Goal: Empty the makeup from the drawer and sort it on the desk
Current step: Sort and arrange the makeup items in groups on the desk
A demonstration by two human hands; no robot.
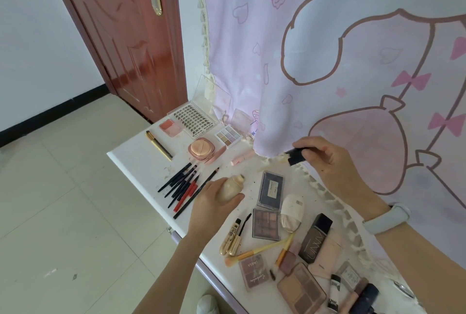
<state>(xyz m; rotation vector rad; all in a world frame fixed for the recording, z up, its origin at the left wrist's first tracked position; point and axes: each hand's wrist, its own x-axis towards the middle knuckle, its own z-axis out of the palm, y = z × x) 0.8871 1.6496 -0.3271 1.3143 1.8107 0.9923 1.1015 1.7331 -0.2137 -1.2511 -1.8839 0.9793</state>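
My left hand (pixel 214 200) grips a beige shell-shaped bottle (pixel 230 187) just above the white desk (pixel 141 157). My right hand (pixel 325 160) holds a small black tube (pixel 296 156) near the curtain's tasselled edge. Makeup lies spread over the desk: a row of dark and red pencils (pixel 185 185), a gold pen (pixel 158 145), a pink cushion compact (pixel 201 148), a blush pan (pixel 169 126), a lash tray (pixel 193 119), eyeshadow palettes (pixel 266 223), a navy palette (pixel 271 190), a gold mascara (pixel 230 240) and a dark foundation bottle (pixel 315 239). No drawer is in view.
A pink cartoon curtain (pixel 327 49) hangs behind the desk and drapes onto it. A red-brown door (pixel 121 31) stands at the back left above a tiled floor (pixel 63 213). More palettes and tubes (pixel 300 288) crowd the desk's near right end.
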